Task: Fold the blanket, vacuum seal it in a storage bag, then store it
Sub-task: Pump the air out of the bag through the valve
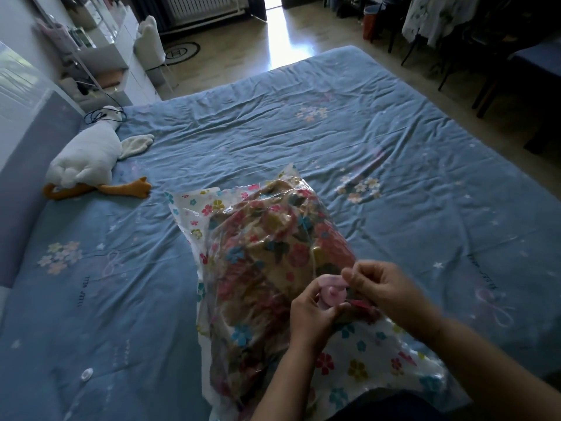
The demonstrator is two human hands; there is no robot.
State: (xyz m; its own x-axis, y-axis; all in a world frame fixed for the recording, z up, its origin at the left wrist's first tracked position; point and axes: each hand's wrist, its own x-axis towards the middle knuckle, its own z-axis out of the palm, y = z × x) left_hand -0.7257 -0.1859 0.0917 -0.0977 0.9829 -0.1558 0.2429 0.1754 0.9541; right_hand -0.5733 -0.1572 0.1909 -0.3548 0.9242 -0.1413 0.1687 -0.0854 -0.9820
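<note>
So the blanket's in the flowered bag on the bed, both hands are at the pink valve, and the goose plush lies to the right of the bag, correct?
Not quite: in the head view the goose plush lies to the left of the flowered bag. The rest holds: left hand and right hand at the pink valve.

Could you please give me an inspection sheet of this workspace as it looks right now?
Surface: bed with a wrinkled blue floral sheet.
Job's things: blanket inside the storage bag lying on the bed; pink valve on the bag.
Clutter: plush goose; small white clip on the sheet.
Hands: left hand and right hand both pinch the valve.
Cables: dark cord looped by the goose's head.
Surroundings: white chair, radiator, dark chairs.
</note>
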